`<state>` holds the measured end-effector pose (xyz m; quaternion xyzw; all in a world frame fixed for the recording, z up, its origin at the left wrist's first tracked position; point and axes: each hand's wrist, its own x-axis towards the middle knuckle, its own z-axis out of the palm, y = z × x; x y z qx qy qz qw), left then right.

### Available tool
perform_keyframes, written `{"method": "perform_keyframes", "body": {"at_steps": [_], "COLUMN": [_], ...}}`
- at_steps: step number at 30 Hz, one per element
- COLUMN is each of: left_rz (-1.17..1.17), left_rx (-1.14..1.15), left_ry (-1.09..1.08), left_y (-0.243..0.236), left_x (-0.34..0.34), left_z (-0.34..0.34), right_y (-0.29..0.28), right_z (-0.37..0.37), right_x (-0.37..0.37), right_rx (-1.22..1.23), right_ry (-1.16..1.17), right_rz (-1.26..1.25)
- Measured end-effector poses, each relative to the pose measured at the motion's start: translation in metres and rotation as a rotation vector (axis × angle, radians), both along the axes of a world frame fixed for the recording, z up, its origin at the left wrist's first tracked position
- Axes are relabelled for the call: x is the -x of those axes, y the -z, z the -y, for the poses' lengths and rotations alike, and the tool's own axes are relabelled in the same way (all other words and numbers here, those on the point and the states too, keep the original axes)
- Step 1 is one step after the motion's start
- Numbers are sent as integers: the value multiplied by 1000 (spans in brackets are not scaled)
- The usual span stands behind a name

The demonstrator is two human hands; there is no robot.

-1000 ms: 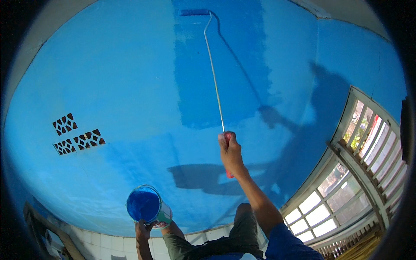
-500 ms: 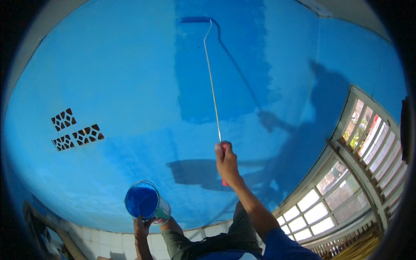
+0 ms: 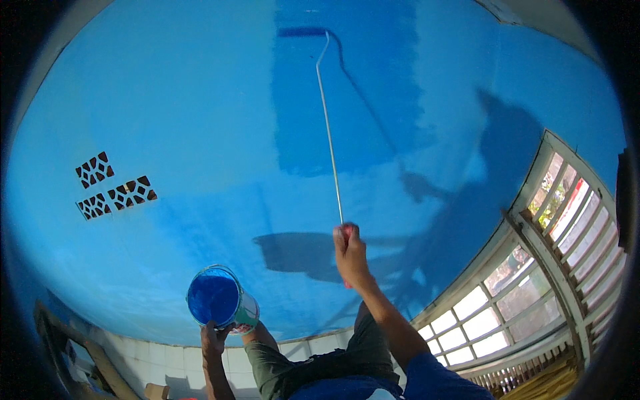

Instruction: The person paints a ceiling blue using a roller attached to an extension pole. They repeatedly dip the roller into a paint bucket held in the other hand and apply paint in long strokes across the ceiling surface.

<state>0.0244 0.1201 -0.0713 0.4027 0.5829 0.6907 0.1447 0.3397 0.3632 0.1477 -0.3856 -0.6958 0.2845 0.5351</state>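
Observation:
My right hand is closed round the red handle of a long-framed paint roller. At the far end of its thin metal rod, the dark blue roller sleeve lies against the wall, at the left part of a darker blue painted patch. My left hand grips the lower rim of a paint bucket, which is tilted with its mouth facing up toward me. Deep blue paint shows inside it.
Patterned vent blocks pierce the wall at the left. A barred window runs along the right side. White tiles line the wall's bottom, and a wooden frame stands at the lower left. Shadows fall across the wall.
The view has shifted slightly, so the vents and bucket sit higher in it. The roller stays on the wall near the patch's left side, and both hands keep their hold.

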Motion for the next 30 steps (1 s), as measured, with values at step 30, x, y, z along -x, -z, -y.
{"method": "perform_keyframes", "body": {"at_steps": [30], "left_rz": [-574], "left_rx": [228], "left_ry": [-29], "left_y": [-46], "left_x": [-11], "left_z": [14], "right_y": [13], "right_z": [16], "right_x": [18], "right_rx": [98], "right_ry": [-22], "right_rz": [-22]}}
